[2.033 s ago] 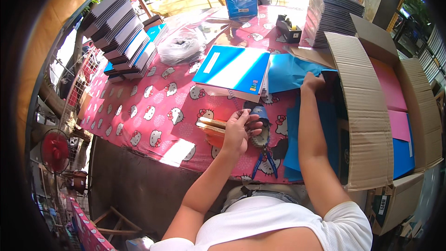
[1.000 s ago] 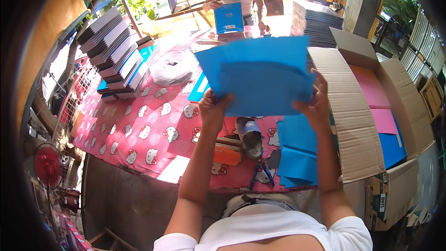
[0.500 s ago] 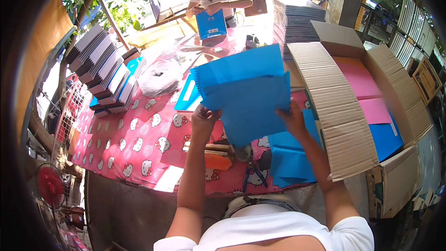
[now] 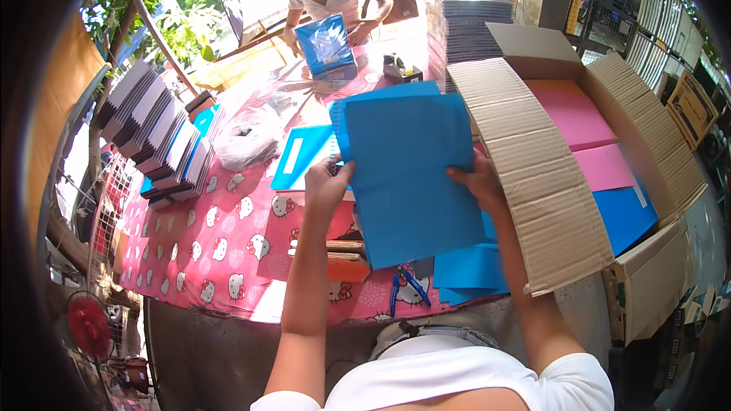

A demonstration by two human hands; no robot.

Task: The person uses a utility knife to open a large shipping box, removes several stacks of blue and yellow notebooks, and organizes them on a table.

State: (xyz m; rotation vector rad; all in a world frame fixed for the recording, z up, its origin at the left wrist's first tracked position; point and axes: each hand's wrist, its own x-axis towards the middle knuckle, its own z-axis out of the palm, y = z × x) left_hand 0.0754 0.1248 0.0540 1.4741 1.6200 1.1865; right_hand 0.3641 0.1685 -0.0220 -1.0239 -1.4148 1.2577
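Note:
Upright in front of me is a plain blue sheet or cover, its lower part hanging over the table. Behind it shows the upper part of a blue spiral notebook, its coil on the left edge. Gripping the left edge of these is my left hand, fingers closed. The right edge is pinched by my right hand, thumb on the front. Another blue spiral notebook with a white label lies beyond my left hand. Blue-handled pliers and loose blue sheets lie below the raised sheet.
An open cardboard box on the right holds pink and blue covers. Stacked notebooks lean at the left, with another tall stack at the back. A clear plastic bundle lies nearby. Across the table, a person handles a blue wrapped pack.
The blue sheet has turned more upright and now covers most of the spiral notebook. Both my hands keep hold. Across the table, the person's blue pack has shifted and shows a shiny face.

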